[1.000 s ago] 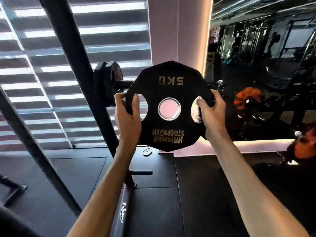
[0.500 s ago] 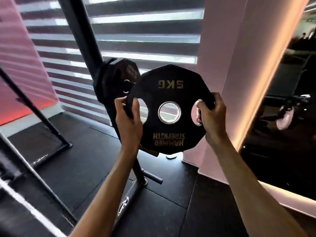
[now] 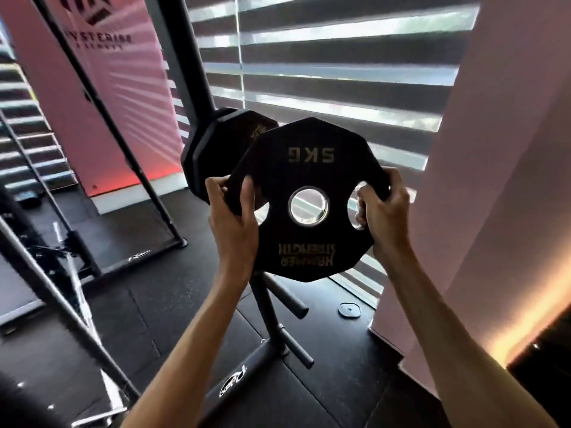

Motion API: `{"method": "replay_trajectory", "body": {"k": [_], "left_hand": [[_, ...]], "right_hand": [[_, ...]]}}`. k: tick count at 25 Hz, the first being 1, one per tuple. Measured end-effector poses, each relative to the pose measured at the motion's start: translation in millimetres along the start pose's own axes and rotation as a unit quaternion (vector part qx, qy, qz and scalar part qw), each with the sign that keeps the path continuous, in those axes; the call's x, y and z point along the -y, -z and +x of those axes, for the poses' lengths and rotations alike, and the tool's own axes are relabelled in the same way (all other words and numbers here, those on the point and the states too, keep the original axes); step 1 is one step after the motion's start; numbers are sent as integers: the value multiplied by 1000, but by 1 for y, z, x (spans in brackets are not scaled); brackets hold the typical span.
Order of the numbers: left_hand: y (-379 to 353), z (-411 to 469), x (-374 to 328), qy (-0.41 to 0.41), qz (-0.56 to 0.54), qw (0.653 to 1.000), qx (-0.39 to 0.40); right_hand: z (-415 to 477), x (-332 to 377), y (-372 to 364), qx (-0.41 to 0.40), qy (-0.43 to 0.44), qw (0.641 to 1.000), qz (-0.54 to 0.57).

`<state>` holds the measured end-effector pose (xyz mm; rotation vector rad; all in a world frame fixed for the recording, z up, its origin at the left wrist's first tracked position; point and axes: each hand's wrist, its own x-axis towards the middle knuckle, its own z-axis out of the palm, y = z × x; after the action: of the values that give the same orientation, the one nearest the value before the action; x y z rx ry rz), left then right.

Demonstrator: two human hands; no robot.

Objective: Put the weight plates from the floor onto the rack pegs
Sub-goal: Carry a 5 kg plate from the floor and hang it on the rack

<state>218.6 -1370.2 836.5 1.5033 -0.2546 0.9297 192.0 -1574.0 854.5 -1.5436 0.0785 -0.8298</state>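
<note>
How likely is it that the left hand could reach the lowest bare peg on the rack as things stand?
Probably not: the left hand, with the right hand, grips the 5KG plate, so it is occupied. The way looks free: the lowest peg juts out below the plate with nothing before it.

The 5 kg plate (image 3: 309, 140) has been brought closer to the rack post (image 3: 188, 72), and the stacked plates (image 3: 222, 149) hung there are now overlapped by its upper left edge. A pink banner (image 3: 102, 97) has been brought into view at the left.
</note>
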Motion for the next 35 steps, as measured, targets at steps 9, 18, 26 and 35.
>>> {"method": "replay_trajectory", "body": {"k": [9, 18, 26, 35], "left_hand": [[-32, 10, 19, -48, 109, 989, -88], [-56, 12, 36, -56, 209, 962, -166], [-52, 25, 51, -115, 273, 939, -173], [-40, 81, 78, -64, 389, 904, -165]], "right_hand": [[71, -52, -25, 124, -21, 989, 73], [116, -93, -63, 238, -38, 963, 118], [120, -111, -88, 265, -36, 954, 139], [132, -114, -125, 303, -74, 937, 156]]}}
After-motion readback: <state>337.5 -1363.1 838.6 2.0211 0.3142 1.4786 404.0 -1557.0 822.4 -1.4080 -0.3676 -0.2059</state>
